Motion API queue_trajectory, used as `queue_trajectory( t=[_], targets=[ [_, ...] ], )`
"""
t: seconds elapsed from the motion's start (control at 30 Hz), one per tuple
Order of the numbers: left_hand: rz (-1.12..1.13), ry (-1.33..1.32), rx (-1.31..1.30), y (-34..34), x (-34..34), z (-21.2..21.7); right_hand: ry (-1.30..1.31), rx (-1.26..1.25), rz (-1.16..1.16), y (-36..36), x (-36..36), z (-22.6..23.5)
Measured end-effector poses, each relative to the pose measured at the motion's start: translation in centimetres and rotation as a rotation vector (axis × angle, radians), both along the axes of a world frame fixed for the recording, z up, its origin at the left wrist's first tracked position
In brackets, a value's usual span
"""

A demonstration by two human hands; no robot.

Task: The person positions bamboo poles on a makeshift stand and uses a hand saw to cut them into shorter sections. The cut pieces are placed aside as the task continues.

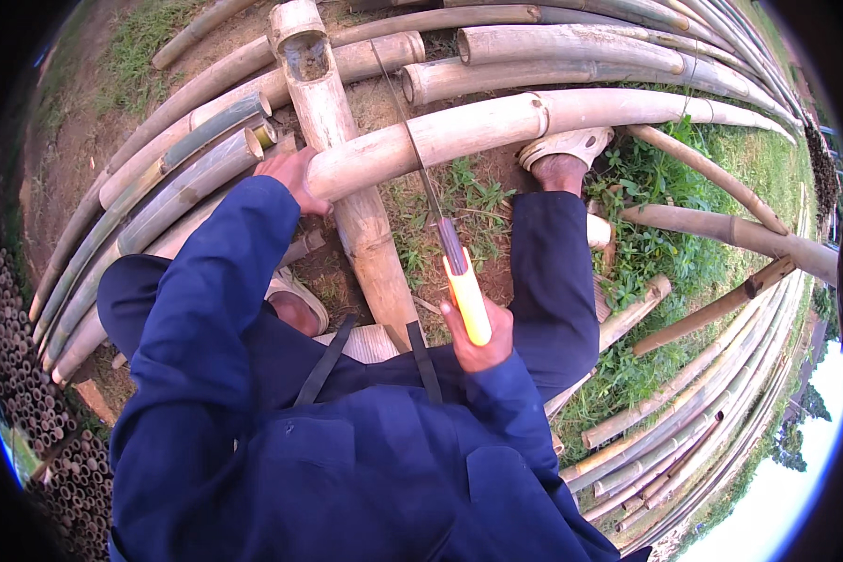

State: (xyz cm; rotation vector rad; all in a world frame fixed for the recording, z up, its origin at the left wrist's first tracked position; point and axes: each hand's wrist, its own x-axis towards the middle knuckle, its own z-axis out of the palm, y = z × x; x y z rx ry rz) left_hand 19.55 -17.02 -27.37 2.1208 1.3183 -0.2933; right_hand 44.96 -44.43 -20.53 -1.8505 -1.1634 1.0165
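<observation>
While my right hand [496,343] clasps the yellow-handled metal saw [469,298] across the pale, round bamboo pole [482,126], my left hand [291,178] (closure: I cannot tell) touches the pole's end.

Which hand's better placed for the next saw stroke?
Right, most likely: the right hand grips the saw by its yellow handle, blade crossing the bamboo pole. The left hand is at the pole's near end, better suited to steadying.

Left hand [288,176] touches one end of a thick, pale bamboo pole [478,124] | right hand [485,337] grips a long, thin, yellow-handled metal saw [453,245] | saw crosses the pole
</observation>
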Motion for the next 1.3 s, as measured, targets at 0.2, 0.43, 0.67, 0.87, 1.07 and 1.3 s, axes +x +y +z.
queue_trajectory(
  t=[0.2,0.43,0.67,0.87,1.07,1.3],
  targets=[
    [-0.002,0.018,0.01,0.1,0.1,0.2,-0.073,-0.004,0.003,-6.7,1.2,3.4],
    [-0.003,0.051,0.01,0.6,0.3,1.0,0.077,0.032,-0.033,2.9,-0.1,-1.1],
    [0.025,0.03,0.01,0.3,0.4,0.8,-0.06,0.002,0.014,-6.6,0.4,4.4],
    [0.013,0.014,0.068,0.1,0.3,0.4,0.144,0.055,-0.05,2.3,-0.2,-0.1],
    [0.033,0.021,-0.006,0.2,0.0,0.9,-0.056,-0.144,0.031,-9.4,1.5,7.2],
    [0.009,-0.003,0.023,0.6,0.2,0.1,0.086,0.036,-0.019,2.6,0.6,1.0]
  ],
)
